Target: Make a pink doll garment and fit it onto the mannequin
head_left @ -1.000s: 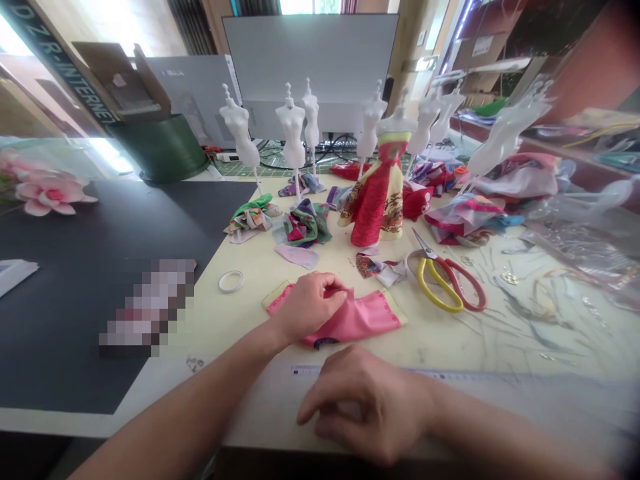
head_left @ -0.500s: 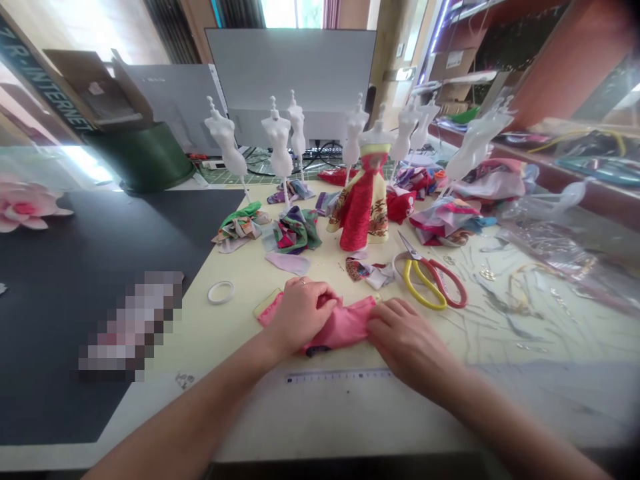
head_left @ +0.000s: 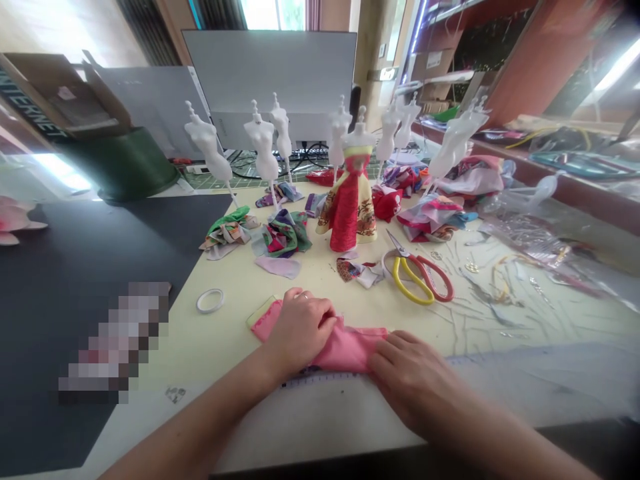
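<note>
A pink cloth piece [head_left: 350,350] with a pale yellow edge at its left end lies on the pale tabletop [head_left: 235,353]. Across its middle-left part rests my left hand [head_left: 305,327], a ring on one finger, the fingers curled and gripping the fabric. My right hand [head_left: 405,373] pinches the cloth's right end, its fingertips partly hidden. A ruler strip [head_left: 325,380] shows just below the cloth, partly covered by it. Scissors [head_left: 420,277] with one yellow and one red handle lie beyond my right hand.
White dress forms [head_left: 263,150] stand at the back; one wears a red and yellow dress [head_left: 350,207]. Around them lie fabric bundles [head_left: 287,233]. A white ring [head_left: 210,301] sits at left, near a dark mat [head_left: 100,267]. Thin scraps and clear plastic [head_left: 540,233] lie at right.
My right hand has moved toward the table's front edge with the cloth's right end, and more pink fabric shows between my hands. The whole view has shifted slightly.
</note>
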A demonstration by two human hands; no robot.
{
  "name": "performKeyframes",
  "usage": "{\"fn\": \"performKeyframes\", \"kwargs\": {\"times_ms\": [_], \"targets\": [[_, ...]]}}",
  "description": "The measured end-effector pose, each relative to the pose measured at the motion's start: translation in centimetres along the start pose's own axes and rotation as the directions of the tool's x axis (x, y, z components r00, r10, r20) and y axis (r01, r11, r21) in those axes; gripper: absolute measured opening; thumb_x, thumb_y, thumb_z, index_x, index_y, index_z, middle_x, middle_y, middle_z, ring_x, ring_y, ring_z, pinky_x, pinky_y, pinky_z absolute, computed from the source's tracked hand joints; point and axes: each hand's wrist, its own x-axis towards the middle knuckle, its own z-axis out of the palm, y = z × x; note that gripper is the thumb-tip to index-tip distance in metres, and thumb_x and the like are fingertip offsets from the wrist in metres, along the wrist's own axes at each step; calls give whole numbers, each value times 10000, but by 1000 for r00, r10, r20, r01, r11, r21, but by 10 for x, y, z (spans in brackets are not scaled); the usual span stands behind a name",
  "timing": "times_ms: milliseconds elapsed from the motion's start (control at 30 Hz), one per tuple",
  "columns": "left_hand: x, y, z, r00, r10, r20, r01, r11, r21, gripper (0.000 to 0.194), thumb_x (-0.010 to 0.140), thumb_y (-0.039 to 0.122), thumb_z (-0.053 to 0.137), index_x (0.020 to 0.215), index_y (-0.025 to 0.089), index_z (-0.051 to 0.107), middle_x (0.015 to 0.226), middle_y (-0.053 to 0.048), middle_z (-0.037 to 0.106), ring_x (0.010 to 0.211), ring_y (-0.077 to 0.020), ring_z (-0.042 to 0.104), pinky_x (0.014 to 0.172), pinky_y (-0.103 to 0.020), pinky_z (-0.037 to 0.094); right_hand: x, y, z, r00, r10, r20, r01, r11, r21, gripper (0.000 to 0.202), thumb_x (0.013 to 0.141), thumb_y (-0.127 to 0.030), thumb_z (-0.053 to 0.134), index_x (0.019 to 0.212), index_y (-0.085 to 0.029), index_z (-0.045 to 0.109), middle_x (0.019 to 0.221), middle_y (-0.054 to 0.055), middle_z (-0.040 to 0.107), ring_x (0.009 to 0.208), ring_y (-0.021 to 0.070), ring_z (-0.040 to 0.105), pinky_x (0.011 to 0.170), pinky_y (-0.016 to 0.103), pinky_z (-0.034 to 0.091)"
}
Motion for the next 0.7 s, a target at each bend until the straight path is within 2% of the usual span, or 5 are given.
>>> {"fn": "performKeyframes", "kwargs": {"times_ms": [133,267,400,500,700], "targets": [[-1,4,-2,1000,13,20,-13,1000,4,164,833,208,513,752,202,655,751,-15,702,788,-195,593,961,-439,291,3,-2,-1,999,9,-49,-10,1000,-17,117,846,-123,467,774,-164,549,819,63,546,756,200,445,675,351,392],[-3,5,-3,1000,14,28,-15,1000,10,140,818,178,525,732,198,634,760,-9,699,824,-207,574,965,-459,276,0,0,7,993,-31,-114,23,997,-71,209,831,-41,410,697,-155,524,757,64,526,707,192,425,659,350,387],[-7,7,-1,999,40,28,-41,998,47,156,826,172,505,715,193,612,735,-11,687,811,-209,557,983,-484,247,-11,-1,10,996,-3,-93,-4,997,-79,212,819,-33,400,695,-164,511,735,55,523,685,190,426,671,358,380],[-9,7,1,998,48,31,-51,995,85,175,827,153,481,708,189,604,726,-15,681,809,-210,550,991,-494,231,-14,-2,3,998,37,-43,-38,999,-19,165,839,-97,436,718,-175,518,736,36,546,676,181,455,668,344,370],[-9,6,-1,996,53,74,-59,994,88,200,834,141,449,708,189,597,731,-8,674,795,-196,551,997,-491,227,19,15,-14,978,207,-26,-204,974,97,247,918,-221,406,769,-168,597,714,32,562,660,150,503,603,284,338]]}}
